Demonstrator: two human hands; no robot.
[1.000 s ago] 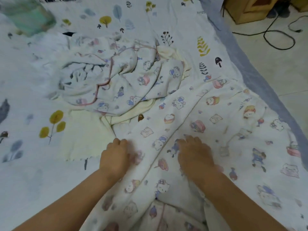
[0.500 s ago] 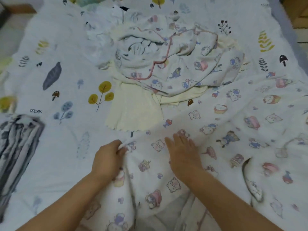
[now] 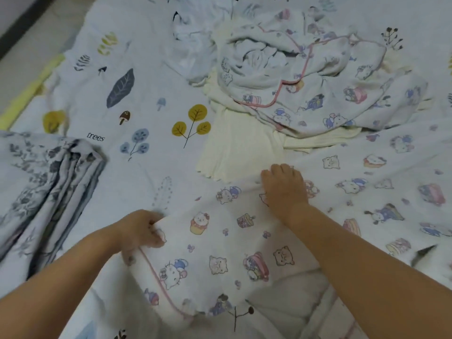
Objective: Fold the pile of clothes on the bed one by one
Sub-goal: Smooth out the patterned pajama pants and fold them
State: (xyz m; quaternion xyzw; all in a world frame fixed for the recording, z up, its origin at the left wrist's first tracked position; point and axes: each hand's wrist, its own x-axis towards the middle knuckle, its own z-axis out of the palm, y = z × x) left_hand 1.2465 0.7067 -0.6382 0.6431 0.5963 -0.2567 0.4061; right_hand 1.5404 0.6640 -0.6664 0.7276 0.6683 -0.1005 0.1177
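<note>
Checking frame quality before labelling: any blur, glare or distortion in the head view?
Head view: soft, even indoor light, no glare, only faint shadow under the forearms. Mild softness throughout; the left hand gripping the cartoon-print cloth looks slightly smeared, and the right hand is a little clearer. Wide-angle lens bends the bed edge at upper left. The pile of clothes is soft but readable.

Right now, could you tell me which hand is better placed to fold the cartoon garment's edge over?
Probably the left hand: it already pinches the cartoon garment at its edge, while the right hand lies on the cloth.
</note>
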